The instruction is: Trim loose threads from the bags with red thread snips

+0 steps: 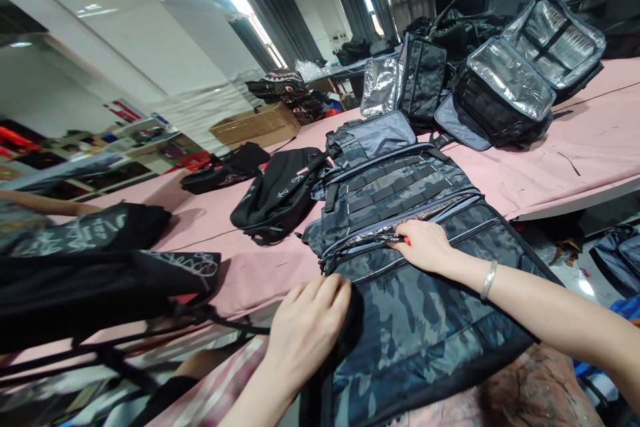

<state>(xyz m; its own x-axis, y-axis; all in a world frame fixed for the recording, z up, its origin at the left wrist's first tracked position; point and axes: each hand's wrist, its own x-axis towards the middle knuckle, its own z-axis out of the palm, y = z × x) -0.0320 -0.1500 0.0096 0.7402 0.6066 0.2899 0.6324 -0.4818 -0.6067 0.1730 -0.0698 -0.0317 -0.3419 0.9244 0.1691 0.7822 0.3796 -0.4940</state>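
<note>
Lying beneath the right hand (pixel 425 245), pinched around a small red object (pixel 407 240), the grey-blue camouflage fabric backpack (pixel 425 303) is gripped edgewise, apparently for steadiness, by the left hand (pixel 315 310).

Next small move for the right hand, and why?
Probably slide the right hand along the camo bag's silvery-lined opening toward the left hand: the right hand is at the opening's edge with a small red item, the opening runs that way, and the left hand rests against the bag.
</note>
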